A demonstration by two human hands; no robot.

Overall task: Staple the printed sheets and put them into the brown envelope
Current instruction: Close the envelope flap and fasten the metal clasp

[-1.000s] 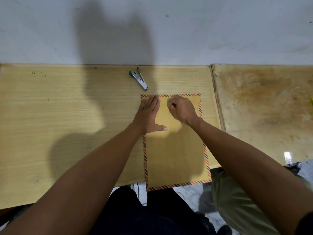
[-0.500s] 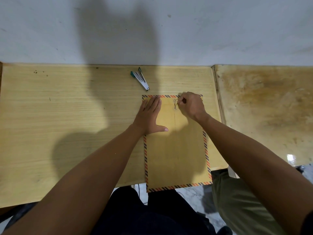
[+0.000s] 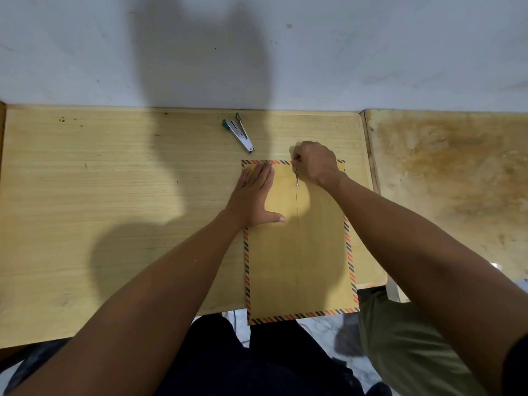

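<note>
The brown envelope (image 3: 300,252) with a striped orange and dark border lies flat on the wooden table (image 3: 114,210), its near end hanging over the front edge. My left hand (image 3: 253,195) rests flat on its upper left part, fingers together and thumb out. My right hand (image 3: 314,162) is at the envelope's top edge, fingers pinched on a thin string or clasp (image 3: 296,177) at the flap. A silver and green stapler (image 3: 238,135) lies beyond the envelope. No printed sheets are visible.
A white wall (image 3: 371,52) rises right behind the table. A second, stained table (image 3: 457,181) adjoins on the right. A person's leg in olive trousers (image 3: 405,347) is at the lower right, close to the envelope's overhanging corner.
My right hand has moved right and toward the envelope's top edge, drawing the small closure up with it. My left hand has stayed flat on the envelope.
</note>
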